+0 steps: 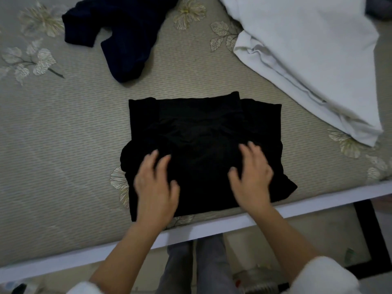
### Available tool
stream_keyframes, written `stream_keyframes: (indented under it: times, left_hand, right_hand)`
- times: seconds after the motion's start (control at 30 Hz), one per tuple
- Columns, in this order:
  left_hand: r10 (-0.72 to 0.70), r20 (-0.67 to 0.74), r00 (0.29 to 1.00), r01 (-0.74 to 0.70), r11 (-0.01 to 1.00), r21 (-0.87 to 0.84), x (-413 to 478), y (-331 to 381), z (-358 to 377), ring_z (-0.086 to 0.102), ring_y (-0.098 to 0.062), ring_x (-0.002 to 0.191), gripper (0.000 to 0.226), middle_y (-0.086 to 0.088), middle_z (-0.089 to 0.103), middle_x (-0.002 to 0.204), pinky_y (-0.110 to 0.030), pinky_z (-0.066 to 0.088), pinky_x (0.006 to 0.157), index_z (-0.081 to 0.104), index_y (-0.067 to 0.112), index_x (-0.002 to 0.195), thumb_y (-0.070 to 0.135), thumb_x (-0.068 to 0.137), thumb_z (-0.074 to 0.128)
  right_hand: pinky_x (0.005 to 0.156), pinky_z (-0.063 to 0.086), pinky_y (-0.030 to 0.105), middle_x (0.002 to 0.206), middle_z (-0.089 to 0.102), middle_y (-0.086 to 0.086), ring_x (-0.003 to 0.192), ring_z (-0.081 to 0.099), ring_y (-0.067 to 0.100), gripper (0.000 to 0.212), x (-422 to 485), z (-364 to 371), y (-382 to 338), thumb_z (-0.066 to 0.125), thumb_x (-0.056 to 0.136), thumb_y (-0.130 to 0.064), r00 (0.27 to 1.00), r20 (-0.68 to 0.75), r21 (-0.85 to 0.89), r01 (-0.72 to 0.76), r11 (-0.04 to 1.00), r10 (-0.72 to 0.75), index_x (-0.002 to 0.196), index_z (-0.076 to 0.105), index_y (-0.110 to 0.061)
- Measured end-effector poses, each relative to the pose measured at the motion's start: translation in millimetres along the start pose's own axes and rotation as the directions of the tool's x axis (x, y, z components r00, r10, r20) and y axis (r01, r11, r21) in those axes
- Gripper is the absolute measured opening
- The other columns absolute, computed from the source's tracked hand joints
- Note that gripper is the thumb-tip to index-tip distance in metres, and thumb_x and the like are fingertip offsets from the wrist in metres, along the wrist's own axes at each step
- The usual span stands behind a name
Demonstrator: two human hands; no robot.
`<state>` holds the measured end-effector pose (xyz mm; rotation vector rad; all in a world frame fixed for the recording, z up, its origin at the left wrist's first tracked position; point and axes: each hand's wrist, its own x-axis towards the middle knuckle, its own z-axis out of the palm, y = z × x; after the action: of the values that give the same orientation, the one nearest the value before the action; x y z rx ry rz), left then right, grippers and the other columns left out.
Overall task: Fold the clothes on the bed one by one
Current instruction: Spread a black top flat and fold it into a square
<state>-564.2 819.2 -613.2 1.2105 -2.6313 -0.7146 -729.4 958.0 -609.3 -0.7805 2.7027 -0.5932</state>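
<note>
A black garment [203, 132] lies folded into a rough rectangle on the bed [53, 145], close to the near edge. My left hand [156, 183] rests on its near left part with fingers spread and relaxed. On the near right part, my right hand [252, 172] lies the same way, fingers spread over the cloth. Neither hand grips the fabric. A dark navy garment [121, 32] lies crumpled at the far left of the bed. A white garment [307, 56] is spread at the far right.
The bed cover is beige with a leaf and flower pattern. A pale bed frame edge [212, 228] runs across the near side. Below it are my legs [197, 266] and some floor clutter.
</note>
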Motion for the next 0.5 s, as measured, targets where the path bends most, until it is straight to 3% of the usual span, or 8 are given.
stream_keyframes:
  times: [0.07, 0.1, 0.17, 0.27, 0.33, 0.4, 0.43, 0.5]
  left_hand:
    - [0.195, 0.194, 0.961, -0.220, 0.969, 0.115, 16.2, 13.8, 17.7, -0.002, -0.029, 0.148, 0.061, -0.012, 0.005, 0.160, -0.047, 0.008, 0.116, 0.019, 0.024, 0.152, 0.037, 0.096, 0.042]
    - [0.202, 0.286, 0.937, -0.260, 0.948, 0.181, 25.4, 13.7, 26.4, -0.016, -0.027, 0.146, 0.064, -0.009, -0.011, 0.160, -0.047, 0.001, 0.117, 0.003, 0.029, 0.153, 0.046, 0.098, 0.032]
    - [0.066, 0.409, 0.910, -0.203, 0.932, 0.301, 42.8, 2.7, 36.9, -0.032, -0.029, 0.140, 0.068, -0.007, -0.030, 0.155, -0.051, -0.008, 0.115, -0.016, 0.035, 0.149, 0.058, 0.096, 0.018]
    - [-0.134, 0.489, 0.862, -0.057, 0.933, 0.356, 58.5, -12.4, 38.0, -0.034, -0.031, 0.139, 0.073, -0.008, -0.032, 0.154, -0.054, -0.011, 0.113, -0.021, 0.033, 0.147, 0.064, 0.093, 0.017]
    - [-0.127, 0.463, 0.878, -0.039, 0.943, 0.332, 54.8, -6.5, 37.8, -0.033, -0.030, 0.139, 0.074, -0.012, -0.028, 0.155, -0.053, -0.013, 0.113, -0.018, 0.028, 0.150, 0.060, 0.094, 0.020]
    - [-0.036, 0.369, 0.929, -0.066, 0.963, 0.260, 41.7, 13.5, 40.0, -0.029, -0.027, 0.141, 0.074, -0.015, -0.021, 0.157, -0.048, -0.014, 0.114, -0.009, 0.020, 0.152, 0.051, 0.096, 0.028]
    - [0.032, 0.350, 0.936, -0.114, 0.970, 0.216, 32.9, 27.1, 41.5, -0.028, -0.026, 0.142, 0.074, -0.014, -0.019, 0.158, -0.045, -0.016, 0.114, -0.007, 0.019, 0.153, 0.049, 0.096, 0.031]
    - [0.184, 0.399, 0.898, -0.250, 0.961, 0.120, 13.5, 57.6, 49.3, -0.029, -0.025, 0.141, 0.077, -0.010, -0.022, 0.157, -0.042, -0.019, 0.113, -0.012, 0.019, 0.151, 0.050, 0.095, 0.032]
  right_hand:
    - [0.116, 0.005, 0.045, 0.161, 0.007, 0.000, 0.148, -0.001, 0.020, 0.062, 11.8, 16.4, -2.7, 0.040, 0.097, -0.038, 0.972, 0.195, -0.160, 0.166, 0.973, -0.134, 0.152, 0.015, -0.026]
    - [0.117, 0.000, 0.045, 0.162, -0.001, -0.002, 0.148, -0.007, 0.019, 0.062, 19.2, 21.6, 3.8, 0.032, 0.099, -0.044, 0.953, 0.262, -0.246, 0.216, 0.945, -0.150, 0.153, 0.005, -0.030]
    - [0.117, -0.004, 0.045, 0.161, -0.008, -0.003, 0.147, -0.012, 0.020, 0.061, 33.3, 20.6, 28.3, 0.020, 0.099, -0.052, 0.943, 0.321, -0.361, 0.206, 0.909, -0.087, 0.151, -0.006, -0.034]
    - [0.116, -0.005, 0.041, 0.161, -0.005, -0.005, 0.147, -0.009, 0.018, 0.057, 47.1, 2.4, 64.4, 0.017, 0.099, -0.053, 0.928, 0.369, -0.415, 0.217, 0.884, -0.055, 0.148, -0.009, -0.042]
    - [0.116, 0.003, 0.039, 0.160, 0.013, -0.006, 0.147, 0.005, 0.015, 0.056, 53.3, -12.6, 71.5, 0.035, 0.099, -0.046, 0.920, 0.384, -0.268, 0.194, 0.944, -0.081, 0.150, 0.016, -0.037]
    - [0.111, 0.025, 0.042, 0.143, 0.047, -0.001, 0.135, 0.036, 0.016, 0.043, 62.5, -29.0, 73.8, 0.055, 0.094, -0.032, 0.974, 0.219, 0.000, 0.055, 0.999, -0.053, 0.135, 0.050, -0.023]
    - [0.102, 0.035, 0.038, 0.128, 0.058, 0.000, 0.122, 0.048, 0.016, 0.033, 69.5, -38.1, 75.3, 0.059, 0.091, -0.026, 0.994, 0.106, 0.106, -0.021, 0.994, 0.009, 0.124, 0.059, -0.019]
    - [0.085, 0.041, 0.029, 0.105, 0.064, 0.003, 0.100, 0.058, 0.016, 0.021, 89.4, -54.1, 81.5, 0.061, 0.088, -0.019, 0.972, -0.004, 0.272, -0.225, 0.936, 0.235, 0.107, 0.063, -0.014]
